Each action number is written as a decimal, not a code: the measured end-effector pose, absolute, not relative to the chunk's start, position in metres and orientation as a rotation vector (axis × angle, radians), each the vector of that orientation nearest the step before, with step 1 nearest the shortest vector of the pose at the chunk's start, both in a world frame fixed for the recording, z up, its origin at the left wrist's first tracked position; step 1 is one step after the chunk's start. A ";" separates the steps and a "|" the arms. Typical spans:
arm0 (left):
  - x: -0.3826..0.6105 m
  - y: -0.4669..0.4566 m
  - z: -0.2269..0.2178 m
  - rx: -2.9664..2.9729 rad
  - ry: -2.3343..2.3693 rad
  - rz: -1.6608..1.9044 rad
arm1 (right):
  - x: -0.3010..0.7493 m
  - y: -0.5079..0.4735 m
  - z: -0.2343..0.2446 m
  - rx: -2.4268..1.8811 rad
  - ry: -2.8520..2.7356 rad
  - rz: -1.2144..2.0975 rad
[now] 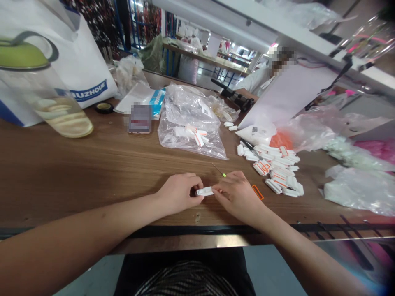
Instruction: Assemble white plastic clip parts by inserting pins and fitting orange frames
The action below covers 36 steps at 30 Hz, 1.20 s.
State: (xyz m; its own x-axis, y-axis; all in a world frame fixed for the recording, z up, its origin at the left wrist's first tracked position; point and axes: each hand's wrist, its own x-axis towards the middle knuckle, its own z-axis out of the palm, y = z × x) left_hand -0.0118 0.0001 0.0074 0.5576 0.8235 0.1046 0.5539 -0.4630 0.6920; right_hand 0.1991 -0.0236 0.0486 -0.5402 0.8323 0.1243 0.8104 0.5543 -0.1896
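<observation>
A small white plastic piece [205, 191] with faint dark markings spans the gap between my two hands near the table's front edge. My left hand [182, 192] pinches its left end between thumb and fingers. At the other end, the fingertips of my right hand [237, 195] are closed on it. Just beyond the right hand lies a thin metal tool [219, 169] with a yellow-green end, partly hidden by the fingers. An orange rectangular frame [257, 192] rests right of that hand. Farther right is a pile of white plastic pieces [277, 164], some with orange frames.
A clear plastic bag [193, 144] with several white and orange pieces lies ahead. Phone [140, 119], black tape roll [104, 107] and clear jug [61, 111] are on the left. Plastic bags [361, 189] crowd the right. Another person [254, 80] sits across the table.
</observation>
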 end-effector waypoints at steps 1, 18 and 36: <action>-0.012 0.000 0.007 2.184 1.102 0.577 | 0.201 -0.024 0.049 -1.381 -2.583 0.164; -0.012 0.001 0.005 2.189 1.066 0.611 | 0.191 -0.036 0.040 -1.260 -2.681 -0.178; -0.013 -0.001 0.007 2.189 1.094 0.578 | 0.273 0.001 0.060 -1.847 -2.102 0.399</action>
